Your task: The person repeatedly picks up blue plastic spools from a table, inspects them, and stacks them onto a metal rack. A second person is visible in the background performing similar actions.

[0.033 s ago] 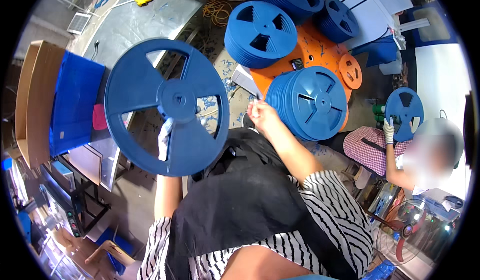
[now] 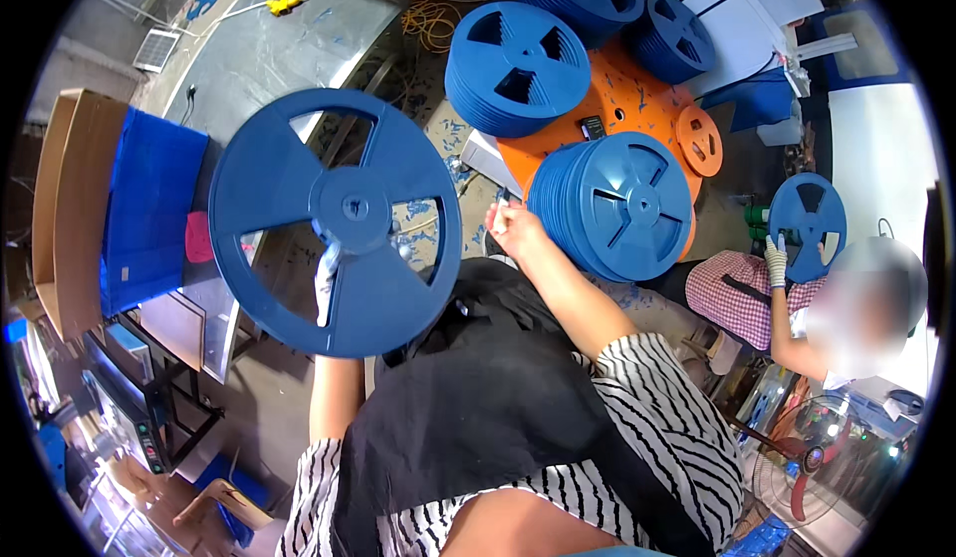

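Observation:
A large blue plastic reel (image 2: 261, 184) with three cut-outs is held up in front of me on the left. My left hand (image 2: 326, 278), in a white glove, is closed on it near the hub; part of the hand and its fingers are hidden behind the disc. My right hand (image 2: 513, 226) is raised right of the reel, apart from it, with fingers pinched together. A small dark tip shows above those fingers, but what they hold is too small to make out. Close to that hand stands a stack of blue reels (image 2: 637, 204).
An orange table (image 2: 558, 149) strewn with blue scraps bears more reel stacks (image 2: 520, 59) and an orange disc (image 2: 699, 142). At left are a metal table (image 2: 269, 39) and a blue-lined box (image 2: 149, 209). A co-worker (image 2: 742, 293) at right handles another blue reel (image 2: 809, 223); a fan (image 2: 807, 457) stands nearby.
The held reel has dropped slightly with my left hand. My right hand has shifted a little down and left, and its fingers are turned slightly.

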Motion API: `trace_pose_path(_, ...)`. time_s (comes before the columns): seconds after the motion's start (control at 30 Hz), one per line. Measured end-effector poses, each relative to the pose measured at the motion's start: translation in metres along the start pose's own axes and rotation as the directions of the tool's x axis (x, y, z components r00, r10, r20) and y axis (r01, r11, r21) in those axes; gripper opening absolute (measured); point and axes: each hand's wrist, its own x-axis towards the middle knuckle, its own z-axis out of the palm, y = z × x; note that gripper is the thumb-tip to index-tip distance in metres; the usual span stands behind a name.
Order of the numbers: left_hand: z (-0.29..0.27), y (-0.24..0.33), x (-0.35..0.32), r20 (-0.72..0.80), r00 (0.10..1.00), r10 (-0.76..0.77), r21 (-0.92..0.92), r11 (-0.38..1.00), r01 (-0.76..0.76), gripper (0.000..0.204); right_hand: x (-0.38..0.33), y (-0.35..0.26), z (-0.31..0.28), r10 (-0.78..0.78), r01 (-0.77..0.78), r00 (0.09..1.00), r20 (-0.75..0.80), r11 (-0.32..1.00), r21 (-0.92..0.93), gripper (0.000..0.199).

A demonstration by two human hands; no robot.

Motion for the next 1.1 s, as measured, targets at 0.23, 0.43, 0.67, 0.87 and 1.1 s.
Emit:
trace_pose_path(0.23, 0.021, -0.03, 0.022, -0.094, 0.995, -0.026, -0.208, 0.978, 0.006, 0.072, 0.179, -0.005, -0.023, -0.116, 0.208, 0.952, -0.284, 0.925, 0.318, 0.025)
trace_pose_path(0.43, -0.01, -0.042, 0.021, 0.044, 0.999, 0.014, -0.307, 0.952, 0.0, 0.078, 0.192, -0.014, -0.007, -0.258, 0.126, 0.875, -0.411, 0.939, -0.321, 0.069)
trace_pose_path(0.67, 0.011, -0.026, 0.04, 0.204, 0.975, -0.092, -0.399, 0.902, 0.169, 0.079, 0.124, 0.048, -0.082, -0.09, 0.129, 0.99, 0.107, 0.877, -0.462, 0.059)
trace_pose_path(0.87, -0.012, -0.021, 0.047, 0.34, 0.919, -0.2, -0.415, 0.845, 0.338, 0.083, 0.005, 0.011, -0.109, -0.302, 0.342, 0.94, 0.161, 0.822, -0.456, 0.043)
trace_pose_path(1.1, -0.013, -0.025, 0.045, 0.478, 0.836, -0.269, -0.405, 0.777, 0.482, 0.081, -0.128, -0.012, -0.064, -0.787, 0.81, 0.46, 0.41, 0.183, -0.557, 0.04)
